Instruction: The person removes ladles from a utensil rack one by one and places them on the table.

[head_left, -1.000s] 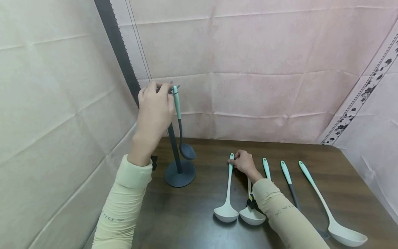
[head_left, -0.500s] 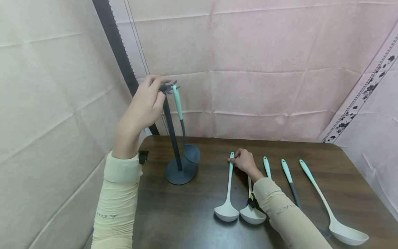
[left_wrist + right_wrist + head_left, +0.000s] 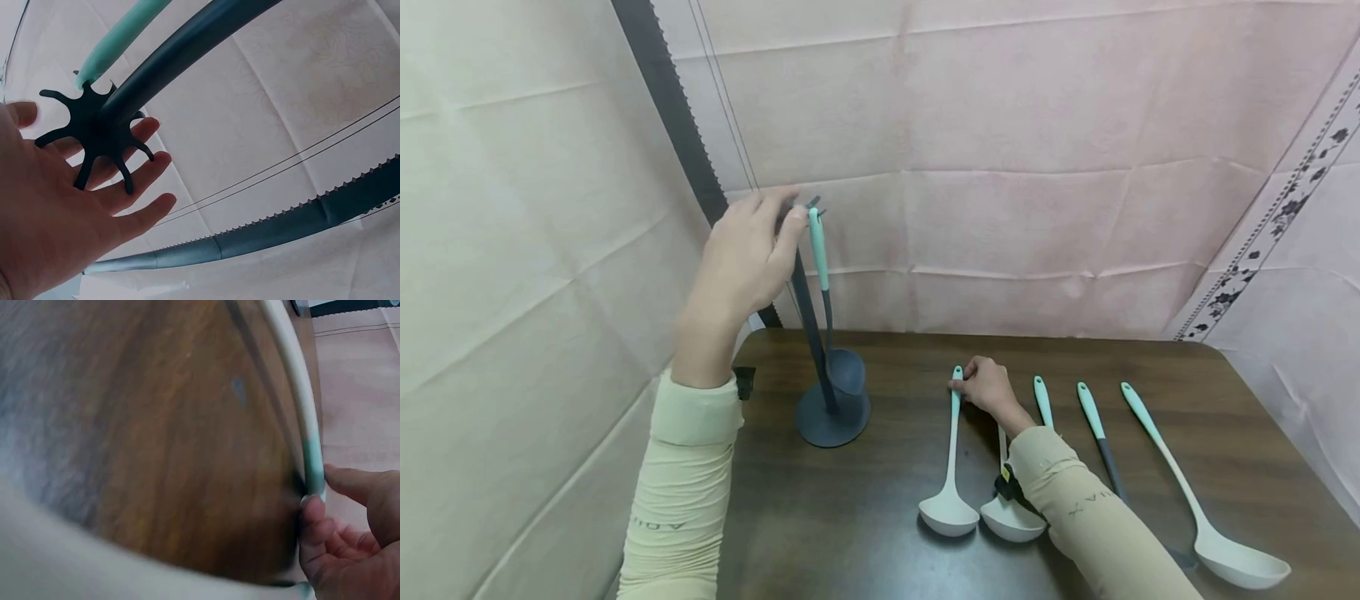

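Note:
A dark utensil stand (image 3: 833,419) with a round base and a crown of hooks (image 3: 94,122) rises at the table's left. From one hook hangs a dark ladle (image 3: 847,372) by its mint handle. My left hand (image 3: 741,254) touches the top of the stand; in the left wrist view its fingers spread, nearly straight, across the hooks' upper side. At the middle of the table my right hand (image 3: 988,387) pinches the mint handle end of a white ladle (image 3: 949,512) between thumb and fingers. This ladle's bowl lies toward me.
Right of that ladle lie a second white ladle (image 3: 1013,521), partly under my wrist, a mint handle (image 3: 1042,400) whose lower part my arm hides, a dark utensil with a mint handle (image 3: 1090,412), and a white ladle (image 3: 1240,565). Cloth (image 3: 1022,225) hangs behind the table.
My left hand has drawn left from beside the hanging handle, its fingers spreading over the hooks. The hanging ladle has swung round the stand, right and then back left. The right hand stays put.

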Available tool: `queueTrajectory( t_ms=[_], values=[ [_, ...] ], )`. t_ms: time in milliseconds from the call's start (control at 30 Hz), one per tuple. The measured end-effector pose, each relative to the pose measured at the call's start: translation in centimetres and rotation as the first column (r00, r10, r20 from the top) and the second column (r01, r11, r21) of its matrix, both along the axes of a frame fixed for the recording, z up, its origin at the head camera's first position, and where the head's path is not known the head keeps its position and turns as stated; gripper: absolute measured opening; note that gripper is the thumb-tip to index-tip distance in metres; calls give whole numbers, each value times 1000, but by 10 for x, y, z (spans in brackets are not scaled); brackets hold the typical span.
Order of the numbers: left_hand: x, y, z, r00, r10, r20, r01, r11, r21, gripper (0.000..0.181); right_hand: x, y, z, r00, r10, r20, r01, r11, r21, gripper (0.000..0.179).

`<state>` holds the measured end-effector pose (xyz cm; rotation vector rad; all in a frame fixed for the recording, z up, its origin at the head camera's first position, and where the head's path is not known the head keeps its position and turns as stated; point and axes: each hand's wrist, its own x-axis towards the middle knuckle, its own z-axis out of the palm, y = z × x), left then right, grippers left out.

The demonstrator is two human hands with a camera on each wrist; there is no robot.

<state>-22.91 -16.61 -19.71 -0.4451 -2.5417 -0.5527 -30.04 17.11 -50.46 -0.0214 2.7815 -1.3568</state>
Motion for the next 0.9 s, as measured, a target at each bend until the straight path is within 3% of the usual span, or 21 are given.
queueTrajectory(
  t_ms=[167, 333, 500, 600, 667, 900],
  values=[
    [-1, 5, -4, 997, 65, -40, -66, 998, -20, 74, 2, -6, 10, 998, -10, -60, 13, 999, 47, 31],
    [-9, 8, -13, 987, 95, -128, -88, 994, 59, 59, 4, -18, 36, 988, 2, -153, 7, 998, 60, 34],
    [-17, 12, -22, 956, 85, -281, -44, 988, 150, 43, 8, -35, 74, 971, 66, -231, -67, 998, 4, 36],
    [-19, 13, -24, 941, 77, -330, -18, 984, 177, 41, 12, -47, 99, 950, 117, -290, -121, 993, 2, 39],
    [-20, 13, -24, 939, 74, -335, -11, 983, 185, 41, 16, -54, 115, 935, 148, -322, -156, 988, 1, 42],
    [-18, 12, -23, 962, 50, -269, 1, 982, 187, 43, 34, -74, 161, 905, 217, -367, -248, 968, -40, 50]
  ],
)
